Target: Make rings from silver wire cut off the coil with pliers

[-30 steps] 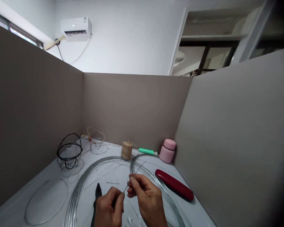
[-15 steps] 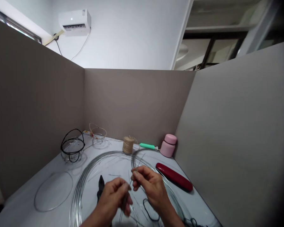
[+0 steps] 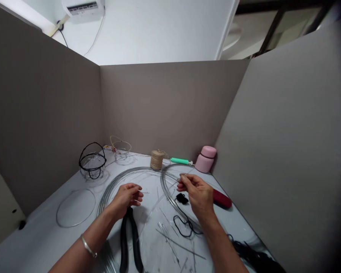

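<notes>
My right hand (image 3: 197, 191) is closed in a pinch on a thin metal wire (image 3: 156, 206), which slants down to the left over the table. My left hand (image 3: 129, 199) hovers above the head of the black-handled pliers (image 3: 124, 242), its fingers loosely curled and apart, with nothing seen in them. The pliers' jaws are hidden behind that hand. Several cut wire pieces (image 3: 182, 244) lie loose between my forearms. A large coil of silvery wire (image 3: 110, 189) curves around the work area, and black cord (image 3: 184, 227) lies beneath my right hand.
At the back left stand a black-wrapped wire basket (image 3: 92, 163) and a smaller wire basket (image 3: 121, 149). A twine spool (image 3: 157, 160), a green syringe-like tube (image 3: 179, 160) and a pink flask (image 3: 206, 159) line the back. A red case (image 3: 222, 199) and a wire ring (image 3: 75, 208) flank the coil.
My hands have moved apart. The left went up and left, letting go of the wires, which now lie on the table; the right moved up and right with one wire. The view tilted downward.
</notes>
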Demonstrator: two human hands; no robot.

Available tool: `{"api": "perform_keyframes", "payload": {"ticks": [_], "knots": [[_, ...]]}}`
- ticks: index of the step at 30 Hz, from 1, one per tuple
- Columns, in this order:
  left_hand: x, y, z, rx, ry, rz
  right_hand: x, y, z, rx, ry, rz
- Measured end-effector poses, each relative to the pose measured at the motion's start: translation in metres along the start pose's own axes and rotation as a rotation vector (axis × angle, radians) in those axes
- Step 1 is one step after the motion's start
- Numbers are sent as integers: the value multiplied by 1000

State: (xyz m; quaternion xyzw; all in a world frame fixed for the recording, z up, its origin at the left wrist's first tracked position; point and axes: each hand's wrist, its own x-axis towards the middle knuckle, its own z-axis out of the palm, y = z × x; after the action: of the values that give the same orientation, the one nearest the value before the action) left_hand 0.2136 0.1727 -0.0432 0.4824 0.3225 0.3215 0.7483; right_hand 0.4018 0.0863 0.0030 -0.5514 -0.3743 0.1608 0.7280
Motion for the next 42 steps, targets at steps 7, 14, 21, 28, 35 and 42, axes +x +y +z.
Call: {"api": "perform_keyframes", "payload": {"ticks": [7, 14, 21, 28, 35, 42], "knots": [[-1, -4, -3, 60, -136, -91, -1, -2, 3, -4, 50, -11], [-2, 24, 41, 8, -232, 97, -31, -14, 32, -9, -228, 30], [-23, 12, 8, 5, -78, 66, -19, -2, 22, -39, -77, 53], [-51, -13, -22, 99, -263, -211, -2, 3, 14, -69, 78, -10], [-46, -11, -20, 181, -420, -293, -7, -2, 14, -85, 88, -73], [-51, -9, -17, 300, -391, -272, -10, -9, 17, -139, 84, -115]]}}
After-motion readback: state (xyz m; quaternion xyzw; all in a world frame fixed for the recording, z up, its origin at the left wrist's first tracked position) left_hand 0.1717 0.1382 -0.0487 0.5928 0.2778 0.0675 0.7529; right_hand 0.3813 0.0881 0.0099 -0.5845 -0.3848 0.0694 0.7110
